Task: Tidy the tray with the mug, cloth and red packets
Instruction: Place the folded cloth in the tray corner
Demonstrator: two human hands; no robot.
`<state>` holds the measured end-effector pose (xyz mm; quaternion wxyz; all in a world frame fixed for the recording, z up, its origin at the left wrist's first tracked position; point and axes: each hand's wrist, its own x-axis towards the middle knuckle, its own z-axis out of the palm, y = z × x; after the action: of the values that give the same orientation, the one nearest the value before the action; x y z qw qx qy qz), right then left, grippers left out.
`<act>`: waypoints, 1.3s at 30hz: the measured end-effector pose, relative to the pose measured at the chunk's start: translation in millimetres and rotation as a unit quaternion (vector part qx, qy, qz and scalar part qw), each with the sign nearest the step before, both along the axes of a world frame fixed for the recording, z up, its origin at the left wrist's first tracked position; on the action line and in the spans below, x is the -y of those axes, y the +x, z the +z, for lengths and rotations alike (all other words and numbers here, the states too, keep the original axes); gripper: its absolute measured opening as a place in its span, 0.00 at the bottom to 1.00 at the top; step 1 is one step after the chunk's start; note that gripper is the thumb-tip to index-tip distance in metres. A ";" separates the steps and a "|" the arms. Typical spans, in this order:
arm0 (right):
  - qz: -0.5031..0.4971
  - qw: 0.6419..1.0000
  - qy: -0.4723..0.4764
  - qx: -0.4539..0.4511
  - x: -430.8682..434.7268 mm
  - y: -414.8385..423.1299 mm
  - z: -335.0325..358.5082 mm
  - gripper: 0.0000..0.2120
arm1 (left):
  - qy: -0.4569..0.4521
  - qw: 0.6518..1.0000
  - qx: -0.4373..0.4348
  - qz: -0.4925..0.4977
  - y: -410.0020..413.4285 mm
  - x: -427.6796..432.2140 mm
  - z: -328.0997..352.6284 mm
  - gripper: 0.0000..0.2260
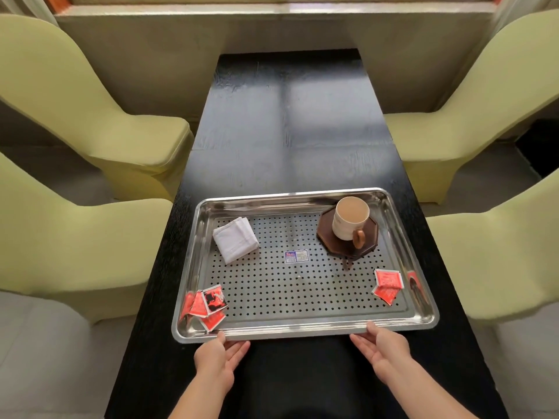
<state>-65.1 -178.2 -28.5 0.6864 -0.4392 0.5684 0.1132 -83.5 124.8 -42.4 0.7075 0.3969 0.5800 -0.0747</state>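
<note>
1. Tray position. The steel tray (302, 331) is set flat on the black tabletop (290, 131), at the near end, and spans most of the width between the left and right edges. Its floor is perforated, and a small printed label (296, 256) is stuck near the middle.

2. Tray contents.
- A white mug (348, 220) with a brown handle is stood upright on a dark octagonal coaster (367, 240) in the far right corner of the tray. A light brown drink is seen inside. The handle is turned toward the near edge.
- A folded white cloth (236, 243) is laid in the far left part, well apart from the mug.
- A group of red packets (208, 306) is piled in the near left corner, overlapping one another; one is printed partly in black.
- Two further red packets (387, 285) are overlapped near the right wall, on the near side of the coaster.

3. Hands. The left hand (216, 356) is placed at the near rim below the left packet pile, the thumb tip touching the rim. The right hand (382, 349) is placed at the same rim further right, the thumb likewise on the metal. Both hands are released, with fingers extended and nothing grasped.

4. Surroundings. Chairs in pale green covers (121, 140) are positioned along both long edges of the tabletop.
</note>
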 end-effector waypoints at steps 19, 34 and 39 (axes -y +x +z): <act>0.231 0.971 -0.042 -0.038 13.9 -15.4 16.5 0.16 | 0.191 0.969 -0.131 -0.086 -9.7 -33.4 12.8 0.11; 0.522 0.674 -0.522 -0.014 43.8 82.0 3.4 0.26 | 0.489 0.668 -0.074 -0.556 76.7 -46.4 5.5 0.27; 0.592 0.625 -0.506 -0.059 44.2 86.0 -6.8 0.29 | 0.485 0.622 -0.109 -0.605 73.1 -37.4 -5.4 0.28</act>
<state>20.9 -222.4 -35.3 0.1060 -0.9514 0.1928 0.2152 -10.4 162.3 -47.8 0.1396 0.9326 0.2337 -0.2368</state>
